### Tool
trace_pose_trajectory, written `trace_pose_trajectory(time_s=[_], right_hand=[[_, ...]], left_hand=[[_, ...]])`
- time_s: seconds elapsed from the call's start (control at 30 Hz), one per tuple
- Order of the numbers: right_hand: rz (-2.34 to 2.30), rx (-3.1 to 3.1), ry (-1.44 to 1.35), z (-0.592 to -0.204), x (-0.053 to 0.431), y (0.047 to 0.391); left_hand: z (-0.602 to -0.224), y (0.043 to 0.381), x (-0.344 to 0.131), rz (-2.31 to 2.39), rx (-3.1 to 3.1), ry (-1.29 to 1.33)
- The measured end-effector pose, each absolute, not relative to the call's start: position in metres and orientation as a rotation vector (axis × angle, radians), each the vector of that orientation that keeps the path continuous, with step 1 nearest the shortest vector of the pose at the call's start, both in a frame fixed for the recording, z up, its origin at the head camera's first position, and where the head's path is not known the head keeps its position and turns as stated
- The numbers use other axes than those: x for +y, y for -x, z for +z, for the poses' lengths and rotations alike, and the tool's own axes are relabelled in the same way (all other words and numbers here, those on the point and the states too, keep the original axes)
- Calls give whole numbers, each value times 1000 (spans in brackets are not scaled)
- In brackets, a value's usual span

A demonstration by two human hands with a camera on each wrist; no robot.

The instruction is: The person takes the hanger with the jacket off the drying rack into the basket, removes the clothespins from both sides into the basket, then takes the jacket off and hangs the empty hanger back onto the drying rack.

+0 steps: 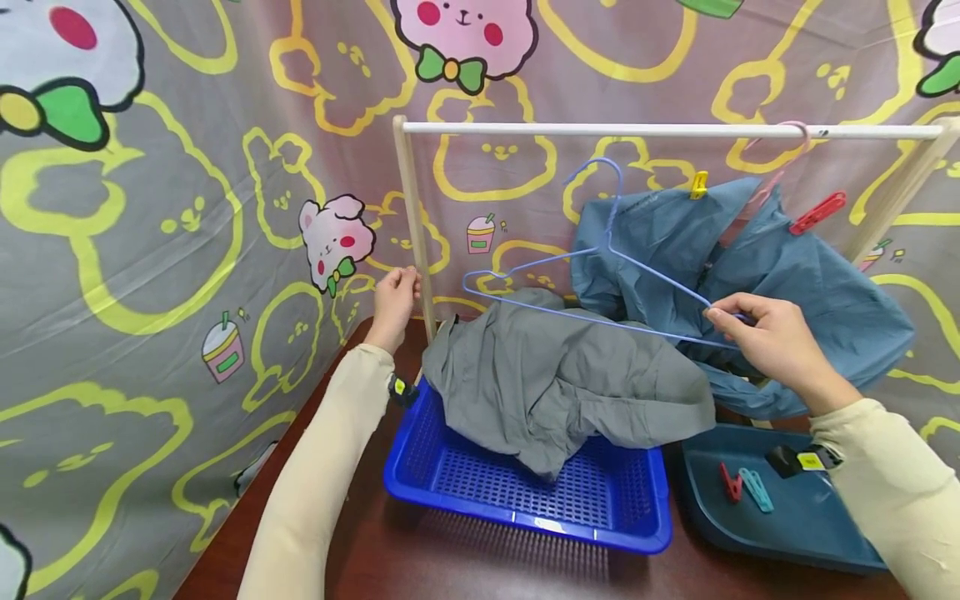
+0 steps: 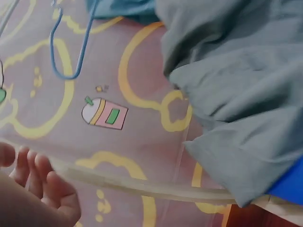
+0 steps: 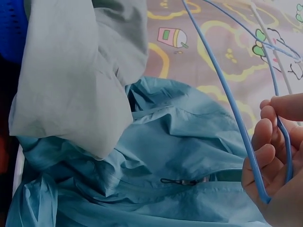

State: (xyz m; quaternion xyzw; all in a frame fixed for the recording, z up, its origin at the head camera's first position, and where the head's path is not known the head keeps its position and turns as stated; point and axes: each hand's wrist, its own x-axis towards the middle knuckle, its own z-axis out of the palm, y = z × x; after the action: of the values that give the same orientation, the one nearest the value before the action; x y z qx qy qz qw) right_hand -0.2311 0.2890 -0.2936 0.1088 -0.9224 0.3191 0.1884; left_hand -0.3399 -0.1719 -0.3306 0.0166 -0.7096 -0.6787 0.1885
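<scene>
A blue wire hanger (image 1: 604, 248), hook upward, is pinched at its right corner by my right hand (image 1: 776, 346). The right wrist view shows thumb and fingers around that bent end. Beneath the hanger, a crumpled grey garment (image 1: 525, 367) lies heaped over the blue basket (image 1: 525, 518). My left hand (image 1: 393, 307) holds nothing, its fingers loosely curled beside the wooden post (image 1: 411, 208). In the left wrist view the hanger's other end (image 2: 66, 75) is away from that hand. Behind the right hand hangs a blue-teal jacket (image 1: 817, 292).
The jacket hangs from the white rail (image 1: 562, 129) on a pink hanger (image 1: 798, 137), with a yellow clip (image 1: 699, 185) and a red clip (image 1: 817, 213) on it. A dark teal tray (image 1: 795, 537) holds a red clip (image 1: 731, 483) and a turquoise clip (image 1: 756, 489). Patterned cloth surrounds the table.
</scene>
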Motion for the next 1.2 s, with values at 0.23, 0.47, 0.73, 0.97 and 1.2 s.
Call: trace_pose_trajectory(time_s=[0.23, 0.47, 0.73, 0.97, 1.2], right_hand=[[868, -2597, -279, -290, 285, 232], [877, -2598, -277, -284, 282, 233], [879, -2604, -301, -275, 277, 235], [905, -2594, -299, -270, 268, 243], [943, -2576, -278, -265, 257, 255]], left_hand=[[-326, 361, -182, -1867, -2002, -29], [-329, 380, -185, -1960, -2147, 99], [-335, 393, -186, -2003, -2211, 102], [-341, 403, -190, -2025, -2162, 101], [-347, 414, -187, -2062, -2123, 82]])
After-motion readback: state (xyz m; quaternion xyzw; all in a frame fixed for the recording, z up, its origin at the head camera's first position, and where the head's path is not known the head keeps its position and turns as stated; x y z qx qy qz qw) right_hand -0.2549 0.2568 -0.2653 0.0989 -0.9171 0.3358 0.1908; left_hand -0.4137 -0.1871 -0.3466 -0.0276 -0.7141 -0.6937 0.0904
